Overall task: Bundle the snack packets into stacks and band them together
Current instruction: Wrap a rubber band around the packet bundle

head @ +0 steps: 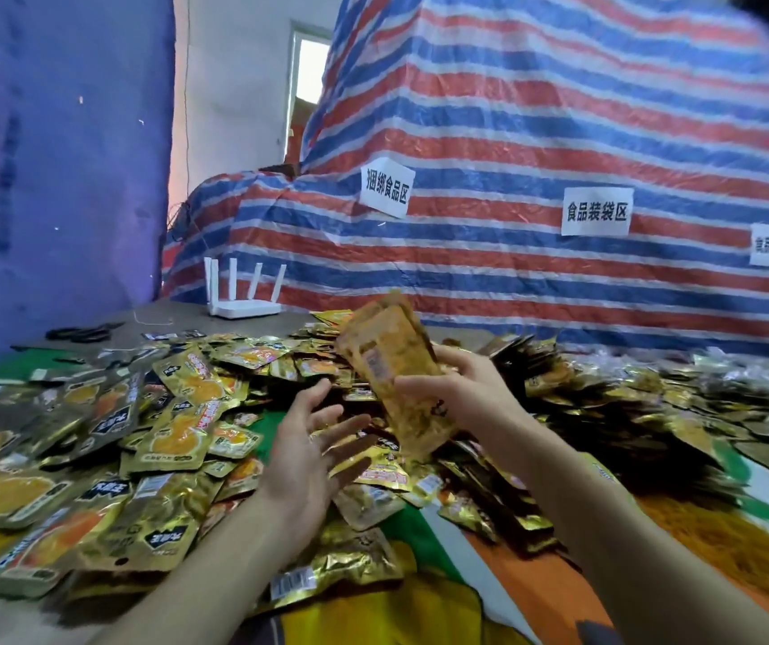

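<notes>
A: Closest to us, what's lying there?

B: Loose gold snack packets (154,528) heaped on a printed cloth (536,579) of orange, green, white and yellow, with both bare forearms reaching in over them.

A: And the hands?

B: The right hand (461,393) grips a stack of packets (391,365), thumb across the front and fingers curled behind it. The stack is held above the heap, tilted, with its upper end leaning left. It is blurred, so I can't count the packets, and I see no band on it.

A: Is the left one holding anything?

B: No. The left hand (312,439) is just beside the stack's lower end, palm turned toward it, fingers spread and straight. I can't tell whether the fingertips touch it.

A: What else is on the table?

B: Darker packets (615,412) pile up to the right. At the far left lie black scissors (80,333), and near them a white router (243,300) with four upright antennas.

A: Behind that?

B: A red, white and blue striped tarp (559,109) carrying paper signs (387,190) printed in Chinese.
</notes>
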A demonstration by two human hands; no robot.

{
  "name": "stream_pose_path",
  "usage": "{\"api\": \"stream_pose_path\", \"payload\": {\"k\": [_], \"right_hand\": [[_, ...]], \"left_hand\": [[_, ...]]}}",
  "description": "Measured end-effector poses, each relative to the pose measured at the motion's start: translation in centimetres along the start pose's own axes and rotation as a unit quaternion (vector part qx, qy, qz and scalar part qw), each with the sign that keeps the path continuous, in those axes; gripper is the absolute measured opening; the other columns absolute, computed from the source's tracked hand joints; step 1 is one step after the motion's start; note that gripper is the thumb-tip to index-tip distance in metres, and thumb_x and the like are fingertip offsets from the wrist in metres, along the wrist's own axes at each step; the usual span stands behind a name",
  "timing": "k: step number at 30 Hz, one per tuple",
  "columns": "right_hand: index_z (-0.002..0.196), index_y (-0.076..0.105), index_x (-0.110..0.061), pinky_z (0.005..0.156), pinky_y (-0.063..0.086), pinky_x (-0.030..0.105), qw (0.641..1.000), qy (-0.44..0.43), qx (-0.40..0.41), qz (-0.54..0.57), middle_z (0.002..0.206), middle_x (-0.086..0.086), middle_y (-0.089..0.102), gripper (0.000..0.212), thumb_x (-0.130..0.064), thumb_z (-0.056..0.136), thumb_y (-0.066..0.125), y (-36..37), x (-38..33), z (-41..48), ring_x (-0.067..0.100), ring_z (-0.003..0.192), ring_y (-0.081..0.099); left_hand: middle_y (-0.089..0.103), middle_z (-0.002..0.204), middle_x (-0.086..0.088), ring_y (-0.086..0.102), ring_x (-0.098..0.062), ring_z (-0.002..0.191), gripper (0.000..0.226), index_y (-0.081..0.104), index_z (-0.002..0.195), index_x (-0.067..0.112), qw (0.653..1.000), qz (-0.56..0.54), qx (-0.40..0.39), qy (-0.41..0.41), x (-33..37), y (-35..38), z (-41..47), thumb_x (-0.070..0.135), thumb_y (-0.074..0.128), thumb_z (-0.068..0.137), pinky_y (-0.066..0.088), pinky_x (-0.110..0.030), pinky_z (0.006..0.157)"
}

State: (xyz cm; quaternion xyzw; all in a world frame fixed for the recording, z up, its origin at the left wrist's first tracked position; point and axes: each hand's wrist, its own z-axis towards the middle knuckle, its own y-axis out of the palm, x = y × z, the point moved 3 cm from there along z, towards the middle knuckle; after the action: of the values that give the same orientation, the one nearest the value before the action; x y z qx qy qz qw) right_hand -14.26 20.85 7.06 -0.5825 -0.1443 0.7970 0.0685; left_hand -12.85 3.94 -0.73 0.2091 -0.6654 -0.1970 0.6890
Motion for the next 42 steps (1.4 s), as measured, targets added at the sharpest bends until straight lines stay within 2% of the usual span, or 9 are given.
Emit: {"api": "stream_pose_path", "payload": {"k": [3,11,16,20,23,29,34,39,42], "right_hand": [[0.099,0.07,-0.028,0.057,0.062,0.035,0.983,-0.065,0.101,-0.137,0.088,-0.001,0.076,0.021,-0.021,0.082,0.08,-5.0,-3.4,1.4,0.016,0.072,0.074],[0.121,0.06,-0.026,0.075,0.044,0.044,0.791,-0.068,0.337,-0.506,0.096,0.011,0.065,0.033,-0.016,0.09,0.064,-15.6,-4.1,6.7,0.033,0.084,0.056],[0.11,0.071,-0.021,0.11,0.033,0.055,0.794,0.065,0.327,-0.508,0.107,0.01,0.067,0.026,-0.011,0.088,0.061,-16.1,-0.6,10.0,0.034,0.108,0.06],[0.096,0.063,-0.008,0.092,0.05,0.047,0.874,0.147,0.209,-0.413,0.092,0.01,0.066,0.033,-0.026,0.07,0.053,-15.1,1.5,10.1,0.033,0.09,0.063],[0.102,0.05,-0.01,0.081,0.045,0.044,0.88,0.138,0.172,-0.421,0.098,0.015,0.057,0.048,-0.037,0.063,0.042,-14.7,0.5,9.4,0.033,0.09,0.057],[0.116,0.057,-0.007,0.106,0.037,0.058,0.842,0.121,0.216,-0.479,0.117,0.023,0.061,0.054,-0.035,0.074,0.039,-14.6,-0.5,8.3,0.041,0.109,0.054],[0.121,0.06,-0.008,0.1,0.037,0.051,0.816,-0.086,0.312,-0.479,0.126,0.023,0.056,0.04,-0.029,0.087,0.055,-11.4,-2.0,6.5,0.038,0.118,0.047],[0.106,0.067,-0.022,0.088,0.055,0.039,0.896,-0.192,0.03,-0.4,0.108,0.001,0.067,0.019,-0.021,0.089,0.06,-2.2,-1.4,3.8,0.02,0.104,0.062],[0.134,0.057,-0.03,0.108,0.039,0.048,0.863,-0.128,-0.108,-0.477,0.141,0.01,0.047,0.051,-0.042,0.086,0.067,2.7,1.2,3.4,0.028,0.134,0.04]], "left_hand": [[0.076,0.105,-0.014,0.071,-0.033,0.097,0.048,0.063,0.118,0.01,0.999,0.043,0.004,-0.002,-0.3,0.0,-0.1,0.05,0.055,0.093,0.055,-0.048,0.087],[0.068,0.081,-0.004,0.062,-0.018,0.066,0.044,0.068,0.109,0.009,0.994,0.11,-0.025,-0.008,-1.1,0.4,0.2,0.048,0.052,0.093,0.047,-0.034,0.067],[0.064,0.076,-0.003,0.059,-0.016,0.065,0.05,0.068,0.099,0.01,0.988,0.145,-0.05,0.003,-1.4,0.4,0.4,0.053,0.055,0.077,0.043,-0.036,0.07],[0.064,0.071,-0.001,0.06,-0.014,0.059,0.04,0.068,0.096,0.009,0.984,0.17,-0.056,0.013,-1.4,0.2,0.6,0.041,0.058,0.073,0.044,-0.035,0.069],[0.064,0.071,-0.002,0.06,-0.013,0.059,0.027,0.069,0.094,0.01,0.982,0.184,-0.049,0.017,-1.4,0.3,0.7,0.032,0.06,0.081,0.045,-0.034,0.068],[0.064,0.072,-0.006,0.058,-0.014,0.059,0.017,0.069,0.093,0.006,0.963,0.258,-0.039,0.072,-0.8,0.3,0.1,0.017,0.057,0.096,0.045,-0.028,0.058],[0.063,0.073,-0.005,0.057,-0.014,0.061,0.012,0.069,0.089,0.009,0.928,0.315,-0.008,0.198,1.5,0.4,-0.5,0.007,0.06,0.096,0.046,-0.018,0.053],[0.067,0.087,-0.003,0.061,-0.014,0.069,0.014,0.068,0.088,0.017,0.856,0.489,-0.046,0.164,3.4,1.2,-0.5,0.006,0.063,0.094,0.045,-0.015,0.053],[0.07,0.095,0.0,0.067,-0.011,0.08,0.031,0.066,0.094,0.024,0.76,0.634,-0.12,0.074,4.8,1.2,-0.7,-0.006,0.056,0.09,0.053,-0.024,0.066]]}}
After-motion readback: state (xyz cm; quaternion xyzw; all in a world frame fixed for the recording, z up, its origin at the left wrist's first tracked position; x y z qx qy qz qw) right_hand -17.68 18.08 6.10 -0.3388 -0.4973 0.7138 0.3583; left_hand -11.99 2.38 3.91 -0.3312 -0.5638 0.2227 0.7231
